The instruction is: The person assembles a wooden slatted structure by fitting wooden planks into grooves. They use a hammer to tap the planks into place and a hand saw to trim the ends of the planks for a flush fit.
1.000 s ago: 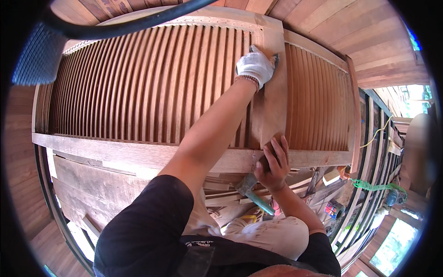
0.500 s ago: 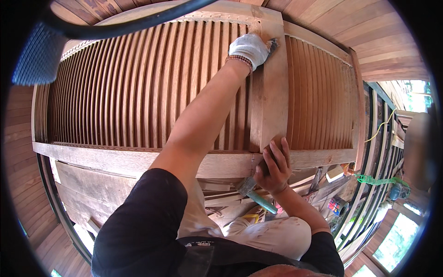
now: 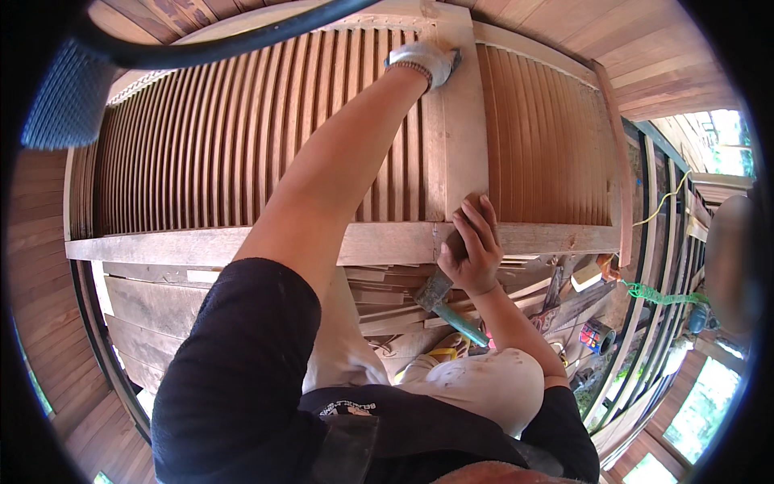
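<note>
Head | louvered panel | under left hand (gloved) | against right hand

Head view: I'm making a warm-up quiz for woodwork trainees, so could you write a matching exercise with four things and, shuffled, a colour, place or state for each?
Things
1. left hand
2. right hand
3. hammer
4. panel

Descriptions
A. teal-handled
B. gloved in whitish fabric
C. brown, lined with slats
D. bare, at the near rail

Pairs: 1-B, 2-D, 3-A, 4-C
</note>
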`<action>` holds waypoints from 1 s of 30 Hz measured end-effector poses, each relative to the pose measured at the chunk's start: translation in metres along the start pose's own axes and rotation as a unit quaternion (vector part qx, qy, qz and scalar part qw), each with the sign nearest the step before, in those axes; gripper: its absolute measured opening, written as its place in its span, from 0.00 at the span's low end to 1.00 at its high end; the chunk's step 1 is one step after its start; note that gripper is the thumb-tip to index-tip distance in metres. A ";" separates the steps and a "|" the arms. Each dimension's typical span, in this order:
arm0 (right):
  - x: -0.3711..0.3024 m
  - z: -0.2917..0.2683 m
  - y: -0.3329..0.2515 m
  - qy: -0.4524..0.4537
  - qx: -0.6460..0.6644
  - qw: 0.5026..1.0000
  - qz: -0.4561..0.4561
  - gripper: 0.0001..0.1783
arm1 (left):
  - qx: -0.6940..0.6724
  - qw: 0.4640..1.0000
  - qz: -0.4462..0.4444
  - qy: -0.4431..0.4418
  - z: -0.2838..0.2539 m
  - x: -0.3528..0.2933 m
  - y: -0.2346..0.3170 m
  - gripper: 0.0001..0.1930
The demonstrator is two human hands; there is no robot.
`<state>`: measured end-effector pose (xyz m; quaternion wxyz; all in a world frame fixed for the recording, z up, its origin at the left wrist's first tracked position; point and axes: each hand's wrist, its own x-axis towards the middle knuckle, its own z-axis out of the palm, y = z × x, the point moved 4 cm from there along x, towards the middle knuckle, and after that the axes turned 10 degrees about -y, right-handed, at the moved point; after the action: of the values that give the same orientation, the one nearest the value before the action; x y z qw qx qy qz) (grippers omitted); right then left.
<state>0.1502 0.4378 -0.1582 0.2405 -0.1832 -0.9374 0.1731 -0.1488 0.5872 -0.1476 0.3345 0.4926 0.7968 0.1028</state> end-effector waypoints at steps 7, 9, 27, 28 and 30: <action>0.003 -0.002 0.003 0.030 0.078 0.996 -0.004 0.36 | -0.073 0.993 -0.011 -0.090 0.059 -0.121 -0.006 0.34; 0.004 -0.006 0.004 0.025 0.107 0.994 -0.020 0.40 | -0.067 0.984 0.062 -0.151 0.079 -0.158 -0.022 0.38; -0.008 -0.002 0.008 -0.070 0.090 0.992 0.045 0.69 | 0.202 0.978 0.047 -0.017 0.118 -0.270 -0.020 0.49; -0.010 -0.005 0.009 -0.080 0.087 0.992 0.045 0.68 | 0.178 0.982 0.059 -0.004 0.118 -0.271 -0.022 0.47; -0.018 -0.012 0.030 -0.093 0.159 0.982 0.051 0.63 | 0.087 0.987 0.128 0.032 0.110 -0.278 -0.028 0.44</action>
<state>0.1794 0.4588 -0.1674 0.1688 -0.1737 -0.9056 0.3482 -0.0182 0.3176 -0.1246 0.2489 0.6146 0.7430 0.0905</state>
